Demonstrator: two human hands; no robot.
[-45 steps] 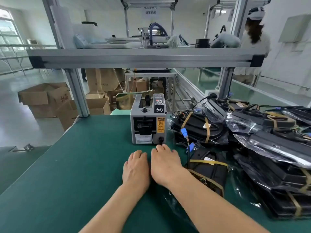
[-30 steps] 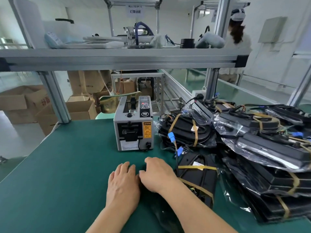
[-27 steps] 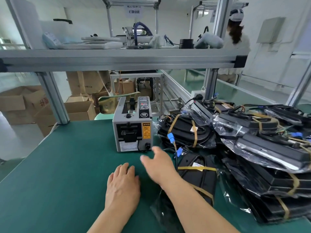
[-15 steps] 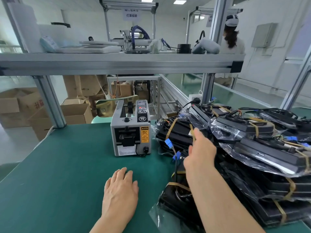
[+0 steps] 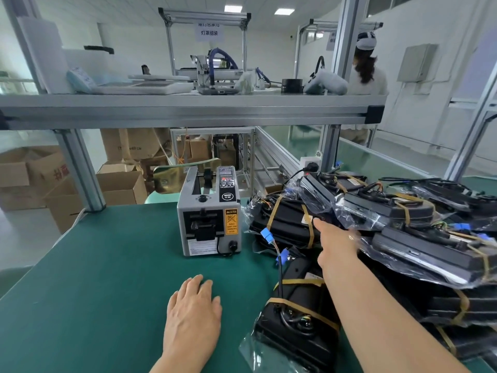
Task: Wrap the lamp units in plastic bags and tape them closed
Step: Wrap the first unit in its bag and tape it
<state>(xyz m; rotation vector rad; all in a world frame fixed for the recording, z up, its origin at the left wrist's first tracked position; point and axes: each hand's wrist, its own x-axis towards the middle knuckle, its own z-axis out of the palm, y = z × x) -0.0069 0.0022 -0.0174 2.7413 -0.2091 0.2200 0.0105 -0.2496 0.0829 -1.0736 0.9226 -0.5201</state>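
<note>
Several black lamp units in clear plastic bags, bound with tan tape, are piled on the right of the green bench (image 5: 102, 278). My right hand (image 5: 336, 244) reaches into the pile with its fingers extended, the fingertips touching a bagged unit (image 5: 285, 222) at the pile's left edge. Part of that hand lies under a bag's plastic film. Another bagged unit (image 5: 298, 316) lies nearest to me under my right forearm. My left hand (image 5: 192, 316) rests flat on the mat, fingers straight, holding nothing. A grey tape dispenser (image 5: 208, 219) stands behind it.
An aluminium shelf (image 5: 188, 109) spans overhead with tools and foam sheets on it. Cardboard boxes (image 5: 53, 184) sit on the floor beyond the bench's left edge. A person in a white cap (image 5: 367, 74) stands at the far right.
My right hand left its place beside the left hand and reached forward and right into the pile of bagged units. The left hand stayed flat on the mat.
</note>
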